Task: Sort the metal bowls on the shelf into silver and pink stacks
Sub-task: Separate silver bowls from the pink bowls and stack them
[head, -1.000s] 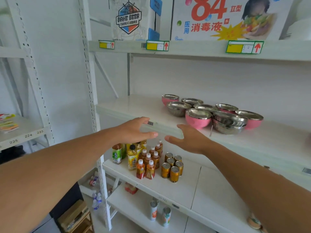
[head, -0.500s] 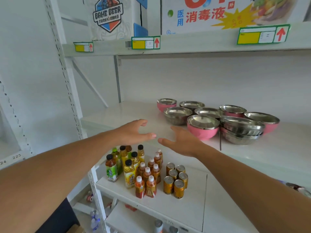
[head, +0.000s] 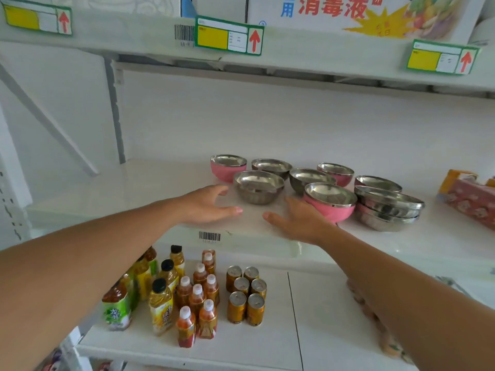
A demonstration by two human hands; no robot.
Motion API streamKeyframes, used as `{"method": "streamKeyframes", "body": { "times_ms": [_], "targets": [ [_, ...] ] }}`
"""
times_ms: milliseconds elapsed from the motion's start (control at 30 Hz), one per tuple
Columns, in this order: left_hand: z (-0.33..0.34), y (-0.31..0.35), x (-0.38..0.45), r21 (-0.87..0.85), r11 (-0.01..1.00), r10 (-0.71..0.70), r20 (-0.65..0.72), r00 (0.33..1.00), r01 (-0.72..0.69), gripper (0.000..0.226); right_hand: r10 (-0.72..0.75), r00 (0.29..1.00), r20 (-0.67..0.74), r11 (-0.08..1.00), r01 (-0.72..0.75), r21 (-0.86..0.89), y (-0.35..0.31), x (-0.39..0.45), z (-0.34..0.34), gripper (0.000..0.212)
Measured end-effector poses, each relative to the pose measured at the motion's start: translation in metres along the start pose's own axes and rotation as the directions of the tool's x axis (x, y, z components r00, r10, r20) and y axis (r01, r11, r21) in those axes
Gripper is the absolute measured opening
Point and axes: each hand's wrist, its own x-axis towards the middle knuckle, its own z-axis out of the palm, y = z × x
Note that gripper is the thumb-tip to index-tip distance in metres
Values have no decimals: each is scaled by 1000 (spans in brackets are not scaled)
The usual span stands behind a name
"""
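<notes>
Head view shows our left hand (head: 207, 204) and right hand (head: 300, 220) open and empty near the unsorted bowls (head: 258, 187); next we should grasp one.

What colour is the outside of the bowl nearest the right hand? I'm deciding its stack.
Pink bowl, silver inside; head view.

White shelf board (head: 150, 188) bearing scattered pink and silver metal bowls (head: 258, 186), a patterned carton (head: 467, 200) sitting far right.

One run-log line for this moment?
left hand: open, near silver metal bowl | right hand: open, beside pink metal bowl | nothing held
</notes>
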Motion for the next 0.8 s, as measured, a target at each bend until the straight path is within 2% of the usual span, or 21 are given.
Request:
{"method": "streamKeyframes", "body": {
  "times_ms": [133, 233, 333, 567, 800],
  "targets": [
    [-5, -5, 21, -24, 998, 57, 22, 998, -57, 105, 11, 1000, -19, 1000, -11, 1, -1, 17, 2, 97],
    [-6, -8, 35, -41, 996, 81, 36, 996, -79, 103, -10, 1000, 11, 999, 9, 46, -3, 33, 6, 91],
    [-6, -11, 49, -72, 993, 91, 36, 995, -88, 99, 42, 999, -10, 990, -40, 133, -6, 46, 6, 87],
    [-2, -10, 72, -239, 947, 230, 33, 973, -216, 65, 26, 999, -27, 964, -18, 266, -5, 67, 10, 84],
    [-3, -14, 70, -211, 962, 175, -3, 985, -172, 75, 22, 997, -69, 960, -2, 279, -6, 66, 9, 84]
  ]
}}
